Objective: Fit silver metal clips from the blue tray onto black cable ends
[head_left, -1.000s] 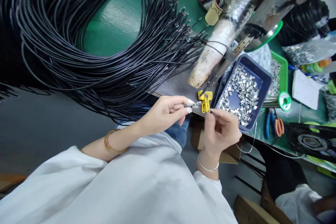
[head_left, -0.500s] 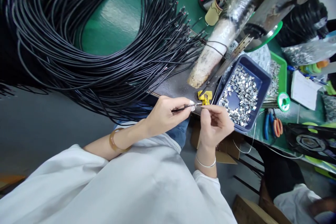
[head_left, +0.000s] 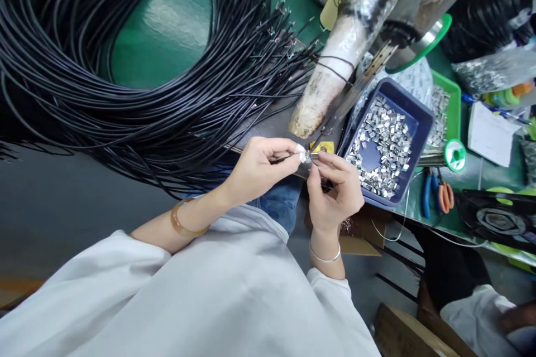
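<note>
My left hand (head_left: 262, 167) is closed in a pinch round the end of a black cable, its fingertips wrapped in something white. Just beyond those fingertips sits a small silvery metal connector (head_left: 312, 155) at the cable's end. My right hand (head_left: 337, 189) pinches the connector from the other side, thumb below and fingers on top. Whether the connector is fixed to the cable I cannot tell. Right behind the fingertips a yellow piece (head_left: 322, 147) lies under a thin metal tip, partly hidden by my hands.
A big bundle of black cables (head_left: 167, 100) fills the left of the green table (head_left: 167, 17). At the right stand a blue tray (head_left: 420, 122) of small metal shells, a green tray (head_left: 454, 106) and pliers (head_left: 444, 195). A wrapped tube (head_left: 326, 78) slants above the hands. Another person's sleeve (head_left: 477, 312) shows at lower right.
The silvery connector now shows between my fingertips, where a thin tip showed before. My right hand has shifted slightly left and its fingers have moved over the connector. The view has shifted a little.
</note>
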Tool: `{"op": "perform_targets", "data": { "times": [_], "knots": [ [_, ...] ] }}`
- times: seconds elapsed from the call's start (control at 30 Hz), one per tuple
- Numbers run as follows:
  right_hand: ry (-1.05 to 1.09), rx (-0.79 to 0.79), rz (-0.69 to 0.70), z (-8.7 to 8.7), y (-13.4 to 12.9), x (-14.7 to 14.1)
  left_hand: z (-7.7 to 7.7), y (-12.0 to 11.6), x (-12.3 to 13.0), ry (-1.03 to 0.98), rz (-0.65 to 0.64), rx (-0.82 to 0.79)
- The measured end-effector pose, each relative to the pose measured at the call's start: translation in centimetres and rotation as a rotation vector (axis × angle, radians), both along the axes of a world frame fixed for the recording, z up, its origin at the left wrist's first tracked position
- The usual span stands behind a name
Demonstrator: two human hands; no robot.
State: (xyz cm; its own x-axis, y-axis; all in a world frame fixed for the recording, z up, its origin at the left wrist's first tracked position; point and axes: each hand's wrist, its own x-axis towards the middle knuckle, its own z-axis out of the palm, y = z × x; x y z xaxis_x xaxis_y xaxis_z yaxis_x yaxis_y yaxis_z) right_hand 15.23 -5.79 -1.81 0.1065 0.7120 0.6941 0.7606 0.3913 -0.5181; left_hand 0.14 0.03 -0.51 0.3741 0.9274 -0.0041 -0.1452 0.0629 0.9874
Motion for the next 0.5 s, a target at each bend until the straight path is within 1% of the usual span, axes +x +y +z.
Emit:
{"op": "perform_targets", "data": {
  "times": [0.2, 0.37, 0.5],
  "knots": [
    [0.021, 0.004, -0.043, 0.04, 0.64, -0.19, -0.32, -0.05, 0.17, 0.075, 0.031, 0.034],
    [0.018, 0.035, -0.060, 0.52, 0.71, -0.35, -0.05, -0.09, 0.15, 0.083, 0.034, 0.074],
    [0.018, 0.021, -0.023, 0.52, 0.54, -0.38, 0.14, -0.06, -0.11, 0.048, 0.001, 0.055]
  ]
}}
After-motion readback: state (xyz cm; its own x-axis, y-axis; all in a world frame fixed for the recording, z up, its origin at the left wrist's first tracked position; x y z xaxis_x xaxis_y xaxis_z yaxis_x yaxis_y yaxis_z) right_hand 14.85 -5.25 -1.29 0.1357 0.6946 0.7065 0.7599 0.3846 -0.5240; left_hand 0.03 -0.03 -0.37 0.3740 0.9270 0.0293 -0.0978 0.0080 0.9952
